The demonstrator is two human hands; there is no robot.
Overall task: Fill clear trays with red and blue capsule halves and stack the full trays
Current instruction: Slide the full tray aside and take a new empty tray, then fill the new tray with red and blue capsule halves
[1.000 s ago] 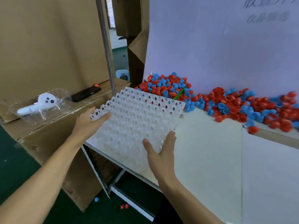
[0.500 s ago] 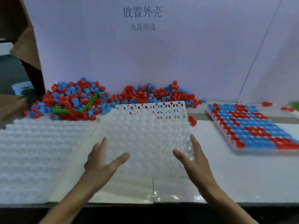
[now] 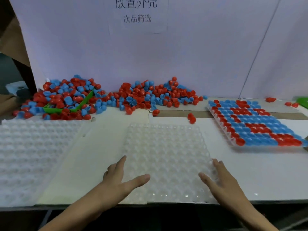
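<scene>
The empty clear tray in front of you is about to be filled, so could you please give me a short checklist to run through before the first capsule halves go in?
1. Empty tray lies flat on the table: ok.
2. Its pockets hold nothing: ok.
3. Left hand and right hand rest with straight fingers at its near corners, holding no capsule halves: ok.
4. Loose capsule halves lie piled behind the tray: ok.
5. Full tray sits apart on the right: ok.
6. Stray red halves lie just beyond the tray's far edge, not under it: ok.
</scene>
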